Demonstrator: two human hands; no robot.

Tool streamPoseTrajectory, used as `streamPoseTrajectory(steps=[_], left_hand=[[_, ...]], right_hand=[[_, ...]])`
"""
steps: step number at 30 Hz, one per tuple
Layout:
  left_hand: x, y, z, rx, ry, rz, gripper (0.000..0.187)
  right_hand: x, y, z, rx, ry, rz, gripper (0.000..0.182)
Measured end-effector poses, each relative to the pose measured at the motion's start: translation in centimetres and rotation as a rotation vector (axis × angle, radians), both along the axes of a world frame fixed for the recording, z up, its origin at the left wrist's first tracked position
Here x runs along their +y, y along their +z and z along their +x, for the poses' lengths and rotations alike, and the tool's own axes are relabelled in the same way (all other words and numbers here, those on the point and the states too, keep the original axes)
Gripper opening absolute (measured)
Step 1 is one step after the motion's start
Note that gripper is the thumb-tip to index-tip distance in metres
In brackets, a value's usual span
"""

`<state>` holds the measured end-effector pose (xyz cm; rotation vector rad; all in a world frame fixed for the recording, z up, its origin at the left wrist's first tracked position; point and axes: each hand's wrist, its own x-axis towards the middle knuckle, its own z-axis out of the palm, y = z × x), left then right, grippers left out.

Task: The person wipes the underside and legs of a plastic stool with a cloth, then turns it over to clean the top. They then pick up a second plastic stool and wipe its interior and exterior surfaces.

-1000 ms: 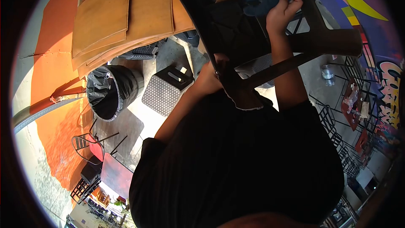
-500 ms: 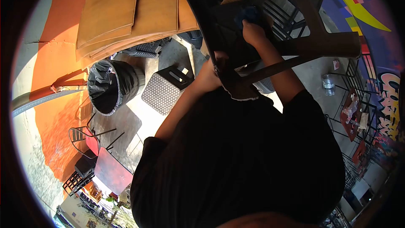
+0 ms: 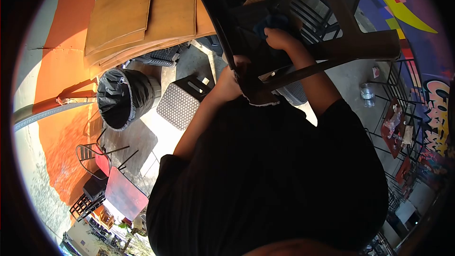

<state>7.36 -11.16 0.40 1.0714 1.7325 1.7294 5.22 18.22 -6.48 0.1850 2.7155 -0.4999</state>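
A dark brown plastic chair [image 3: 369, 47] is tipped up in front of my chest, its frame reaching toward the upper right. My left hand [image 3: 230, 79] is closed around the chair's near edge, the fingertips partly hidden behind it. Farther in, my right hand [image 3: 280, 39] is bunched round a dark blue cloth [image 3: 271, 23], which rests against the shaded inner side of the chair. Deep shadow there hides most of the cloth's outline.
Left of the chair stand a bin with a black liner [image 3: 113, 97] and a grey stool with a dotted top [image 3: 179, 106]. Stacked tan boards [image 3: 118, 14] lean above them. A red chair [image 3: 124, 192] is lower left; a clear plastic bottle [image 3: 367, 95] and red table [image 3: 393, 128] are right.
The chair has shifted slightly left in view, my left hand with it. My right hand and the cloth have moved left and a little down along the chair.
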Motion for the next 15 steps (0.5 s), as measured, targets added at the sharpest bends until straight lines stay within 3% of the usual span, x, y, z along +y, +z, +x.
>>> streamPoseTrajectory(steps=[3, 9, 12, 15], left_hand=[[0.2, -0.1, 0.4, 0.113, 0.109, -0.010, 0.078], [0.0, 0.2, 0.6, 0.130, 0.164, -0.025, 0.080], [-0.6, 0.8, 0.0, 0.126, 0.064, -0.033, 0.079], [-0.8, 0.5, -0.4, 0.044, -0.008, -0.121, 0.079]], right_hand=[[-0.6, 0.9, 0.3, -0.086, 0.008, 0.084, 0.032], [0.8, 0.1, 0.4, -0.224, -0.010, 0.232, 0.043], [1.3, -0.5, -0.2, -0.148, 0.013, 0.175, 0.049], [1.6, -0.5, -0.9, 0.039, -0.113, 0.084, 0.037]])
